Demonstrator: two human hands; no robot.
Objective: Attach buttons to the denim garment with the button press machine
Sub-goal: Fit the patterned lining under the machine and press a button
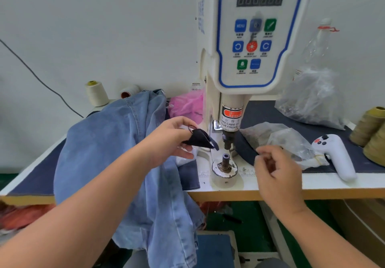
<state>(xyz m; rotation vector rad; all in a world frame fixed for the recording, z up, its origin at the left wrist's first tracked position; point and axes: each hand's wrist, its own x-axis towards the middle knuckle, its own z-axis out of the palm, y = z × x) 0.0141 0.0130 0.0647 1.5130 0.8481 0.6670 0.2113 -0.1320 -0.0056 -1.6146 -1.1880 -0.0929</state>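
The left hand [174,137] pinches a small folded piece of dark cloth [200,138] between thumb and fingers, holding it up just left of the press head [229,134] of the button press machine [250,38]. Below and to the right of that hand, the machine's lower post [225,161] stands upright on its round base, bare on top, apart from the cloth. The right hand [275,165] hovers to the right of the post with its fingers curled loosely inward; it is blurred, and I cannot tell whether anything small sits between the fingertips. Under the left forearm, the light blue denim garment [129,153] lies heaped on the table [333,184] and spills over the front edge toward the floor. Just beyond the right hand lie a crumpled clear plastic bag [287,140] and a strip of dark fabric [245,149] curving beside the machine. Further right of that hand a white handheld controller [337,155] rests on the table, with olive thread cones [373,130] at the far edge and a larger clear bag [312,101] behind. Beyond the left hand, a pink plastic bag [187,103] sits against the machine, and a cream thread cone [96,93] stands near the wall.
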